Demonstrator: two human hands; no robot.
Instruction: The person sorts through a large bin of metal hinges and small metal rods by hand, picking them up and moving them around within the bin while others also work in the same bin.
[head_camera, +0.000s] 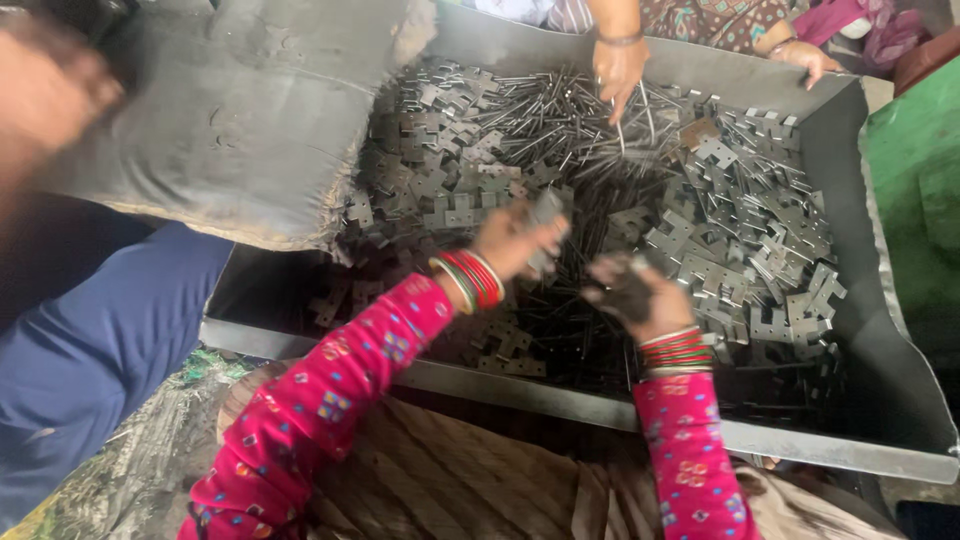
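Note:
My left hand (512, 240), in a pink patterned sleeve with red and green bangles, is closed around a small grey metal plate (546, 215) over the middle of the tray. My right hand (635, 295), blackened with grime, hovers just to its right with fingers curled over thin metal pins (590, 320); whether it holds any I cannot tell. Both hands are above a big grey sheet-metal tray (880, 400) heaped with stamped metal brackets (760, 250) and long pins (560, 110).
A grey sack (240, 130) is tipped over the tray's left side, next to a person in blue (90, 330). At the far edge another person's hand (618, 70) picks among the pins, and a further hand (810, 58) rests on the rim. A green object (915, 180) stands right.

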